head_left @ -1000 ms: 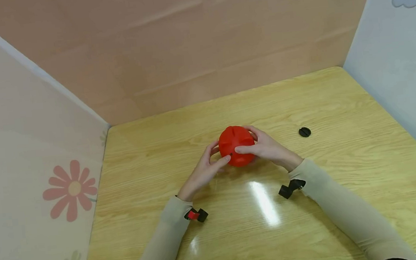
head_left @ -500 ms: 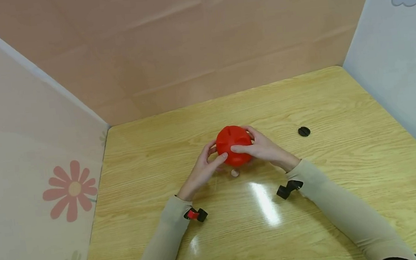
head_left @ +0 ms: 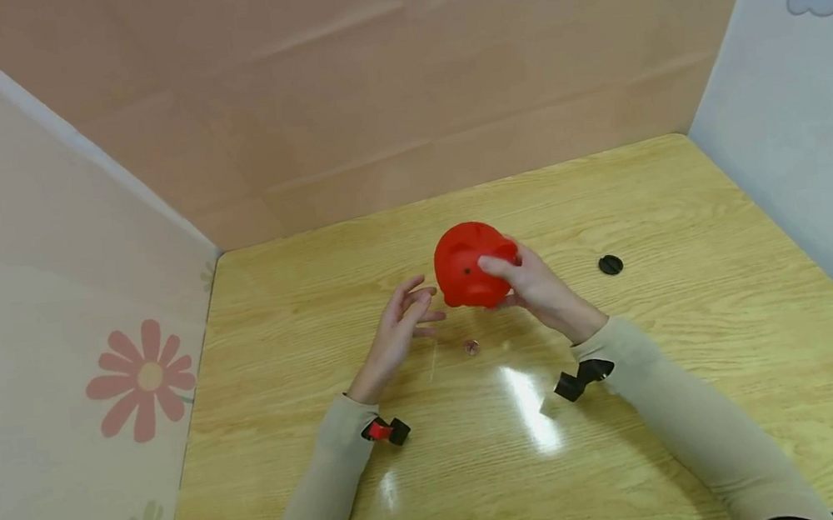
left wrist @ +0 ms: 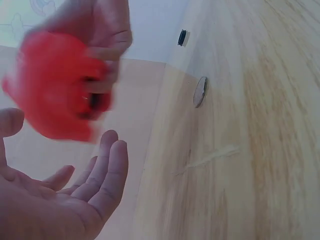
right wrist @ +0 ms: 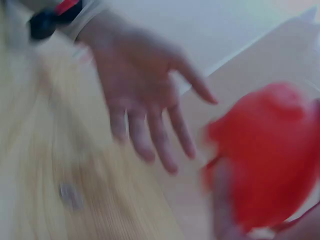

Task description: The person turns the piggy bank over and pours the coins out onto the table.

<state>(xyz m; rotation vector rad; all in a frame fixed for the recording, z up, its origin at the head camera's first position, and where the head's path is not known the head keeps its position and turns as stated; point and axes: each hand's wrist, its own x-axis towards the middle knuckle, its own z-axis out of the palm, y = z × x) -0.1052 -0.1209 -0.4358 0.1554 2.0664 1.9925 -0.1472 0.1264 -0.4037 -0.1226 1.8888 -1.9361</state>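
Observation:
A red piggy bank (head_left: 460,247) is held up above the table by my right hand (head_left: 544,294), thumb on its face and fingers behind and under it. In the left wrist view the piggy bank (left wrist: 52,95) is blurred, and a dark round hole shows in its underside. My left hand (head_left: 392,333) is just left of it, apart from it, with fingers loosely spread and nothing in them. On the table below lies a coin (head_left: 472,347), also seen in the right wrist view as a blurred coin (right wrist: 71,195).
A black round plug (head_left: 610,265) lies on the wooden table (head_left: 300,305) to the right of my right hand. A tan wall (head_left: 370,89) stands behind the table, with patterned walls at left and right. A light streak reflects off the tabletop.
My left hand has let go of the piggy bank and drawn slightly left. My right hand has lifted and turned it, so its face shows. The coin appeared below it half a second ago.

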